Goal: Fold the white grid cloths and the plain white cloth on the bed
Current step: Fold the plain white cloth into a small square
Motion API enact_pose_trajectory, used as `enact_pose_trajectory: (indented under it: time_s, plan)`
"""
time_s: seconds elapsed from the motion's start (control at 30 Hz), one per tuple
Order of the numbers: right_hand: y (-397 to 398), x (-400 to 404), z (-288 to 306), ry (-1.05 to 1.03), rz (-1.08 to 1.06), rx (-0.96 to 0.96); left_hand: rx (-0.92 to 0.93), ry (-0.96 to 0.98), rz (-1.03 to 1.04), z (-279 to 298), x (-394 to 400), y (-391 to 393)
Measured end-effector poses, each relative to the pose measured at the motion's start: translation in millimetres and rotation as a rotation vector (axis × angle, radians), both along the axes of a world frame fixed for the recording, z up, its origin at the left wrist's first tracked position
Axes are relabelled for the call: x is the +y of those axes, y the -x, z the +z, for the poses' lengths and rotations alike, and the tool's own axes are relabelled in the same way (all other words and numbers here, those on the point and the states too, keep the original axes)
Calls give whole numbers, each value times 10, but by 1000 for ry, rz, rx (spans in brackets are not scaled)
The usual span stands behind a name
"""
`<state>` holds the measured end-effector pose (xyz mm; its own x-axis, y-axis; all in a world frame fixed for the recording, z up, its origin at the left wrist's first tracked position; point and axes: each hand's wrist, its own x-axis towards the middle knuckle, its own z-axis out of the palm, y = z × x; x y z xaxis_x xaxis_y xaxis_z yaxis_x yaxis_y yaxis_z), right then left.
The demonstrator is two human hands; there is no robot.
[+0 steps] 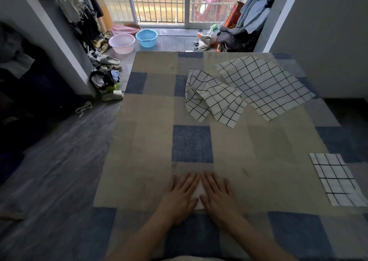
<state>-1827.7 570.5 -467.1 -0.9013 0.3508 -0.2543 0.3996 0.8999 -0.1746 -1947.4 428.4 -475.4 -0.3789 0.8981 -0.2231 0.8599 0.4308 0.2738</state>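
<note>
Both hands, left (182, 193) and right (216, 194), press flat with straight fingers on the folded plain cloth (199, 193) at the bed's (151, 141) near edge. Unfolded grid cloths (262, 85) lie far right, nearer the right hand.

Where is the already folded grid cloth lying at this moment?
In the head view the folded grid cloth lies flat at the bed's right edge, near the person, right of the right hand, apart from it.
</note>
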Motion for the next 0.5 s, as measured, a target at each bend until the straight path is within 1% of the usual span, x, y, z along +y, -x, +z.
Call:
enact_pose_trajectory:
  time_s: [0.07, 0.13, 0.23, 0.3, 0.37, 0.43, 0.5]
  plan:
    - [-20, 61, -24, -31, -1, -4, -10, 34, -22, 12, 0, 92]
    - [-29, 106, -29, -26, -46, -28, -29, 102, 20, 67, 7, 126]
    - [50, 123, 64, 12, -68, -28, -35, 101, 2, 52, 46, 172]
    - [173, 146, 143, 107, -95, -13, -107, 156, 6, 86, 106, 185]
    - [297, 145, 238, 178, -139, 73, -91, 146, 0, 137, 183, 213]
    - [370, 117, 338, 306, -225, 161, -71, 74, -21, 190, 249, 226]
    - [374, 63, 368, 492, -310, 227, -124, -59, -17, 236, 301, 228]
